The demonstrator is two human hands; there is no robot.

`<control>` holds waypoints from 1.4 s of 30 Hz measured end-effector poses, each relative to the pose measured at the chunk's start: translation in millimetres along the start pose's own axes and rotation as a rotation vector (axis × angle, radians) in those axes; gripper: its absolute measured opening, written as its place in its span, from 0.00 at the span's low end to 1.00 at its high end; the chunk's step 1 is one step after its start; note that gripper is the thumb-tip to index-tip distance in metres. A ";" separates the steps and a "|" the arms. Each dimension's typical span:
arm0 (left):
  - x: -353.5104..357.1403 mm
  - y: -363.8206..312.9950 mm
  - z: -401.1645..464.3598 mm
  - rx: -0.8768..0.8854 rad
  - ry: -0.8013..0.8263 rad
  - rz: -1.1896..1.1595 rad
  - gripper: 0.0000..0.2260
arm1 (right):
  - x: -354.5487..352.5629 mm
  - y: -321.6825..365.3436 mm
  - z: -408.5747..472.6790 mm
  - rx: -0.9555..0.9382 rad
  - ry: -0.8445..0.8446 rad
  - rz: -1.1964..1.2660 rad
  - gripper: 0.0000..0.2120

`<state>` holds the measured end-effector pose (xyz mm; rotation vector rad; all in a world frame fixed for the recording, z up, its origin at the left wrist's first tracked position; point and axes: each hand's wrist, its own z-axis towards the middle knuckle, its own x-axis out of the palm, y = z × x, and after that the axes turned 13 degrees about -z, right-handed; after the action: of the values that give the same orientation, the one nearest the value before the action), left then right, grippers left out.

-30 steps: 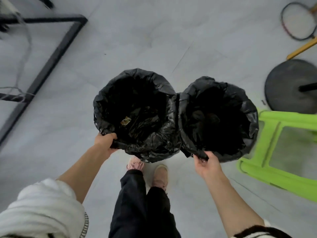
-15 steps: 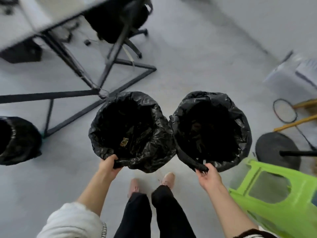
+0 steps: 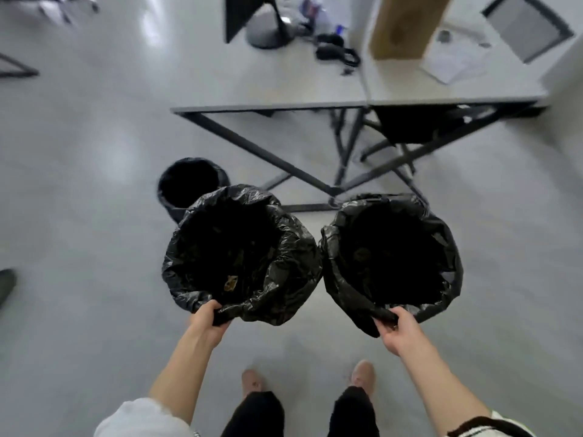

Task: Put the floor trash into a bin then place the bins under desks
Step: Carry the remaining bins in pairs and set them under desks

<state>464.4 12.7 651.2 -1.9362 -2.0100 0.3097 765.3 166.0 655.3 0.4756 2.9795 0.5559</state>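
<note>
- Bins: two black-lined ones held side by side over the floor (image 3: 79, 216), rims nearly touching in the middle.
- Left bin (image 3: 284, 257): left hand (image 3: 208, 323) grips the near rim, fingers curled over the bunched liner edge.
- Small tan scrap (image 3: 231, 282) lies inside the left bin, low on the near side.
- Right bin (image 3: 448, 247): right hand (image 3: 397, 332) pinches a gathered fold of liner at the near rim, thumb on top.
- Right bin's inside is too dark to read.
- Third bin (image 3: 189, 184) stands on the floor just behind the left bin, partly hidden by it, beside the desk's left corner and outside the frame legs.
- Desk (image 3: 284, 89) is straight ahead, top edge facing the person; black crossed frame legs (image 3: 252, 146) show beneath it.
- Dark chair (image 3: 407, 127) is tucked under the desk's right half.
- On the desk: monitor stand (image 3: 268, 36), black cable bundle (image 3: 334, 52), cardboard box (image 3: 407, 26), papers (image 3: 454, 61).
- Person's shoes (image 3: 252, 378) are on the floor below the bins, feet apart.
- Picture is motion-blurred at the edges; small desk items can't be identified.
</note>
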 end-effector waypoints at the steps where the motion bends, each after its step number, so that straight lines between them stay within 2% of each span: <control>1: -21.1 -32.3 5.2 0.019 -0.017 -0.034 0.11 | 31.3 -18.1 -5.2 0.022 0.004 -0.048 0.09; 3: -47.4 -77.5 12.0 0.057 -0.053 -0.091 0.14 | 76.0 -41.9 -14.8 0.055 0.034 -0.135 0.07; 5: -73.9 -126.6 21.4 0.096 -0.096 -0.159 0.13 | 131.6 -66.1 -22.0 0.067 0.064 -0.241 0.04; 8: -103.4 -188.7 39.5 0.130 -0.158 -0.276 0.11 | 214.5 -95.4 -36.1 0.064 0.123 -0.384 0.08; 10: -113.7 -215.8 48.3 0.142 -0.172 -0.333 0.10 | 254.7 -105.9 -44.7 0.071 0.152 -0.454 0.08; 11: -123.5 -243.2 61.4 0.140 -0.191 -0.389 0.10 | 298.6 -118.1 -44.2 0.078 0.190 -0.521 0.08; 13: -123.0 -263.4 67.2 0.149 -0.205 -0.422 0.10 | 333.5 -123.6 -51.5 0.080 0.190 -0.550 0.03; 14: -125.6 -287.4 80.9 0.153 -0.218 -0.467 0.10 | 372.6 -129.8 -52.7 0.080 0.229 -0.591 0.03; 15: -124.0 -306.4 89.3 0.154 -0.233 -0.485 0.09 | 402.2 -134.4 -52.4 0.092 0.251 -0.625 0.05; 19: -106.9 -392.4 125.9 0.154 -0.281 -0.525 0.03 | 526.4 -146.9 -47.9 0.111 0.300 -0.718 0.08; 24: -86.8 -494.5 159.1 0.179 -0.318 -0.545 0.04 | 662.1 -153.9 -66.0 0.139 0.367 -0.764 0.08; 28: -55.6 -576.3 188.5 0.211 -0.341 -0.562 0.10 | 760.3 -145.9 -83.7 0.084 0.422 -0.809 0.09; 31: -20.9 -636.5 216.8 0.203 -0.332 -0.544 0.10 | 829.8 -134.3 -78.4 0.120 0.366 -0.707 0.06; 34: 17.8 -700.3 257.9 0.152 -0.300 -0.485 0.04 | 904.3 -127.6 -69.0 0.098 0.324 -0.650 0.06; 37: 58.0 -767.7 305.2 0.124 -0.262 -0.427 0.08 | 982.5 -124.0 -63.8 0.053 0.249 -0.582 0.04; 38: 74.8 -799.8 323.5 0.106 -0.242 -0.380 0.08 | 1015.9 -122.6 -62.1 0.049 0.227 -0.552 0.05; 40: 101.2 -848.7 349.5 0.087 -0.238 -0.321 0.07 | 1066.6 -119.0 -62.5 0.025 0.149 -0.485 0.15; 42: 128.9 -893.7 367.2 0.086 -0.220 -0.264 0.04 | 1111.3 -112.8 -67.8 0.004 0.121 -0.455 0.17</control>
<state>-504.2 121.4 663.2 -1.6203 -2.3189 0.5514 -330.7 391.9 660.5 -0.2449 3.0477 0.5439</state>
